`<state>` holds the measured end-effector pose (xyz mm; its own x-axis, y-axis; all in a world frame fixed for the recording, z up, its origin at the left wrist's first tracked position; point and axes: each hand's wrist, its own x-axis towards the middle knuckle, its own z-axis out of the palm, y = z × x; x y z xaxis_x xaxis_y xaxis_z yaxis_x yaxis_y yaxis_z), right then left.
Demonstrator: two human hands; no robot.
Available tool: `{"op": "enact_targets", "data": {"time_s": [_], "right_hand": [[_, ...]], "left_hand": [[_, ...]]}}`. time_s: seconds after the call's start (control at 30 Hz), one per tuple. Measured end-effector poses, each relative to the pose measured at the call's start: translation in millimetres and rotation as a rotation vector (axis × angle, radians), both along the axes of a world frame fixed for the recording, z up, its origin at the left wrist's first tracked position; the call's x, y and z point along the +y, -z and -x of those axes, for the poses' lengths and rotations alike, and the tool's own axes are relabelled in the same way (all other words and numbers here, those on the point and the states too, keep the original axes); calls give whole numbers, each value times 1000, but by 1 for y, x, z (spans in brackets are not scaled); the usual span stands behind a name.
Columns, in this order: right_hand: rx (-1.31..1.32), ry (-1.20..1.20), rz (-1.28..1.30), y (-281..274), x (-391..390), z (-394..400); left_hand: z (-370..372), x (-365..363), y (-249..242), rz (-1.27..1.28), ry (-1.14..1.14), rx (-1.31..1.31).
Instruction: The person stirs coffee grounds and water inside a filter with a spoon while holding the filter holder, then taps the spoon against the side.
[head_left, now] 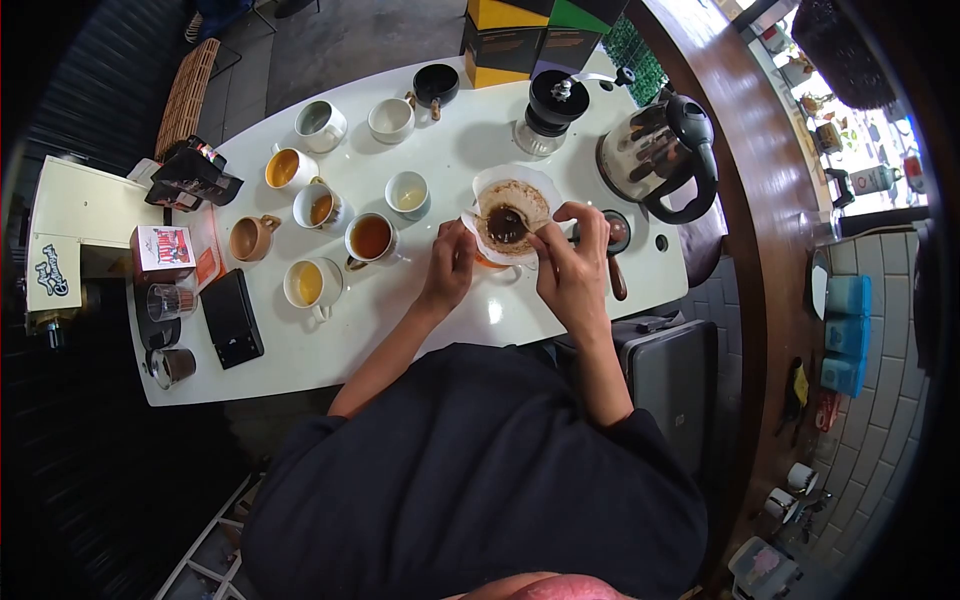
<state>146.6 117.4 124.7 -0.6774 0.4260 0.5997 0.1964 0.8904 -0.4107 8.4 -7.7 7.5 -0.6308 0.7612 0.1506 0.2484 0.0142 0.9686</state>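
Observation:
A white paper coffee filter (530, 183) stands open near the table's front edge, with dark wet coffee grounds (507, 224) at its bottom and brown stains up its wall. My left hand (449, 268) is closed at the filter's left edge, fingers bent together. On the opposite side, my right hand (574, 262) pinches the filter's right edge between thumb and fingers. Something orange (490, 264) shows beneath the paper, mostly hidden. Left of my hands stand a cup of reddish-brown liquid (371, 237) and a white cup of yellow liquid (306, 284).
At the back right are a hand grinder (548, 112) and a kettle (660, 150). A brown-handled tool (617, 270) lies beyond my right hand. Several more cups fill the left half of the white table (400, 350), near a black scale (232, 318) and a small box (162, 248).

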Motion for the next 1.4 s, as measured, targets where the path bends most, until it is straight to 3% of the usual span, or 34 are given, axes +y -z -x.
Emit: {"op": "enact_targets", "data": {"time_s": [1.07,1.4], "right_hand": [[41,-44,62,-29,-29,-20],[38,-64,116,-7,-21,-9]], "left_hand": [[1,-1,0,-46,40,-18],[1,-2,-1,-46,13,2]]}}
